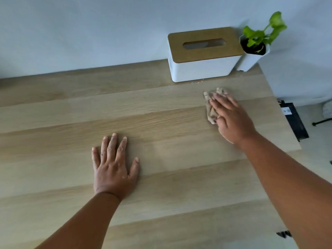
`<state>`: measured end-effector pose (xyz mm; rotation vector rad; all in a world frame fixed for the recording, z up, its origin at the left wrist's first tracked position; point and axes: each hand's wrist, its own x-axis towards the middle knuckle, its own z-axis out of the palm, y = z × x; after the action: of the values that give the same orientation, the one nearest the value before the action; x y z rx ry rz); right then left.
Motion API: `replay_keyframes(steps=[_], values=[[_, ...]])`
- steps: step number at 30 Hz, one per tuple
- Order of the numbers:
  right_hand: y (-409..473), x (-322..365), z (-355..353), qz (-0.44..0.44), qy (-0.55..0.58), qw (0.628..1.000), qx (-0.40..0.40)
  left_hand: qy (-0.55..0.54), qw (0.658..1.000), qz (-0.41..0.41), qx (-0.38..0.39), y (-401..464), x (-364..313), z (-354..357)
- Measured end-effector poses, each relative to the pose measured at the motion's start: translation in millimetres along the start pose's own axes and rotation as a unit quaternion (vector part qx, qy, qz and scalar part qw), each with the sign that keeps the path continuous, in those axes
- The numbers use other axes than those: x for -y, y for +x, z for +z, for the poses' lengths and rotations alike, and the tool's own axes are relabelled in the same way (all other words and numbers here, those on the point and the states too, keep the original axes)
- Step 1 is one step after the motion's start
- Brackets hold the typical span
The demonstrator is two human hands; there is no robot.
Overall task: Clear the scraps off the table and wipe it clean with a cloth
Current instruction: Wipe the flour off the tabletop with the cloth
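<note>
The left hand [115, 166] lies flat, fingers spread, on the pale wooden table [53, 123], likely bracing the reach. Farther right, the right hand [230, 117] presses a crumpled beige cloth [211, 112] with straight fingers, wiping toward crumbs [197, 81] beside the tissue box [203, 54]. A potted plant [255, 44] fills the corner against a pale wall.
</note>
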<state>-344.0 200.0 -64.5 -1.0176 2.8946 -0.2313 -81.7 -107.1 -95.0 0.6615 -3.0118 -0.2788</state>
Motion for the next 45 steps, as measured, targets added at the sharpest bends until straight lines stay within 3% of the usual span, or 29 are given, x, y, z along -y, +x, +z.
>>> replay_keyframes(steps=[3, 9, 14, 21, 27, 30, 35, 45], values=[[-33, -55, -11, 0.144, -0.005, 0.989, -0.014, 0.002, 1.000, -0.004, 0.003, 1, -2, -1], [-30, -46, -6, 0.217, -0.051, 0.975, 0.015, 0.006, 1.000, -0.009, 0.011, 1, -5, -5], [-49, 8, 4, 0.192, -0.034, 0.981, 0.016, 0.005, 1.000, -0.007, 0.013, 0, -6, -6], [-131, 101, 29, 0.088, 0.004, 0.996, 0.008, -0.003, 1.000, -0.012, 0.007, -1, -7, -7], [-208, 78, 26, 0.029, 0.014, 0.999, 0.015, 0.007, 0.999, -0.037, 0.022, -18, -26, -6], [-232, 36, 19, 0.082, 0.006, 0.997, 0.004, -0.013, 0.999, -0.003, 0.033, -34, -60, -4], [-260, -42, 3, 0.212, -0.010, 0.977, 0.012, -0.008, 0.990, 0.134, 0.053, -50, -131, 8], [-247, -18, 5, 0.279, 0.006, 0.960, 0.004, 0.011, 0.994, 0.104, 0.025, -50, -154, 25]])
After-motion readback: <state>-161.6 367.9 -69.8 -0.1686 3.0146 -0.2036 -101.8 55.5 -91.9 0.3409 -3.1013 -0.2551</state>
